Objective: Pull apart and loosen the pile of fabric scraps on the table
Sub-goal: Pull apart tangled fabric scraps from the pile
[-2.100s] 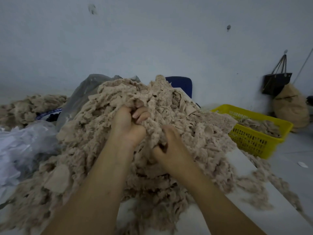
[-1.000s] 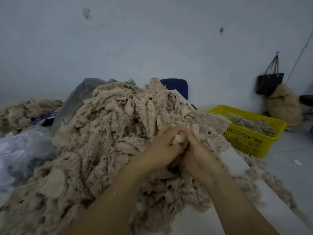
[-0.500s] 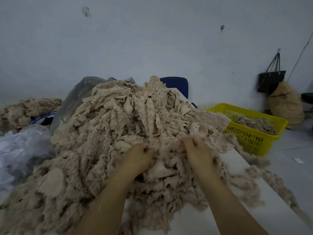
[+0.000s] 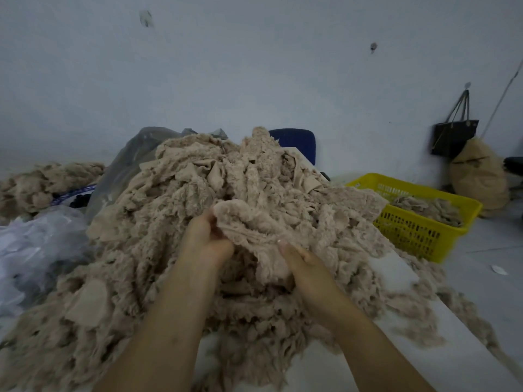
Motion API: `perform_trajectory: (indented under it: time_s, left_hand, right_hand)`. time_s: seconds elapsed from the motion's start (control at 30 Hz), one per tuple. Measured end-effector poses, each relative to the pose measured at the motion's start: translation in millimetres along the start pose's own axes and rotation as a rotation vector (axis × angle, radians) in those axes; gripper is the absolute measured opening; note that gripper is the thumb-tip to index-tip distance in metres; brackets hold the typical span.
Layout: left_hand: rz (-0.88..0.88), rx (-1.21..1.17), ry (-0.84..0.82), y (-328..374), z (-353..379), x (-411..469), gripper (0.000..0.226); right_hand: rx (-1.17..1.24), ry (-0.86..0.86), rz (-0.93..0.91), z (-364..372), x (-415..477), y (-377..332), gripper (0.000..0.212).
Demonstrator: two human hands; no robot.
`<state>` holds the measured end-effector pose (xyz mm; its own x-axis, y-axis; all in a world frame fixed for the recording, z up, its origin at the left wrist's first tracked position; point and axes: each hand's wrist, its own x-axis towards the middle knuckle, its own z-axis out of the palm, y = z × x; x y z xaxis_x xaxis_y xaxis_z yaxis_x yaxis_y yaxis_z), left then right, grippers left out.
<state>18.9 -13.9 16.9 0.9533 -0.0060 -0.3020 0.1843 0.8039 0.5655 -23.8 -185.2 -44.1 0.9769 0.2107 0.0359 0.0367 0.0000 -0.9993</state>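
Left hand (image 4: 205, 244) and right hand (image 4: 301, 263), fingers curled, grip the scrap pile (image 4: 169, 222); yellow basket (image 4: 410, 232) holds scraps (image 4: 427, 207).

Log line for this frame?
left hand: grips scrap clump | right hand: grips same clump | pile: heaped on table

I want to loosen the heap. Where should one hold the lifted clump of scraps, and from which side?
Take the clump of scraps at its two opposite edges, from the near side: the left hand grips the raised upper-left edge, the right hand pinches the lower-right. It drapes like a loose sheet over the pile, so sideways pulls should spread it.
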Motion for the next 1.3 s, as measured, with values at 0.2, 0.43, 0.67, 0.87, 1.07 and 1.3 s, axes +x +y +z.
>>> perform_trajectory:
  time_s: [0.2,0.43,0.67,0.87,1.07,1.3]
  left_hand:
    - [0.129,-0.178,0.121,6.7,-10.2,7.9,0.028]
    - [0.225,-0.279,0.226,1.7,-22.1,7.9,0.023]
    - [0.242,0.051,0.126,-6.7,-14.1,-1.2,0.026]
    - [0.277,0.132,0.054,-2.0,-6.5,-8.2,0.026]
    - [0.240,0.349,-0.033,-13.0,5.6,-22.0,0.021]
    - [0.194,0.039,-0.198,15.3,1.9,-29.6,0.044]
  right_hand:
    - [0.425,0.247,0.137,-12.6,13.2,-12.5,0.027]
    - [0.454,0.492,0.021,-27.5,20.2,-27.3,0.034]
    - [0.331,0.587,-0.030,-32.4,30.2,-32.7,0.040]
    - [-0.892,0.423,0.022,-33.4,26.3,-29.1,0.031]
    - [-0.735,0.162,-0.342,15.1,34.8,-28.2,0.058]
    - [-0.849,0.148,-0.152,2.5,37.7,0.5,0.025]
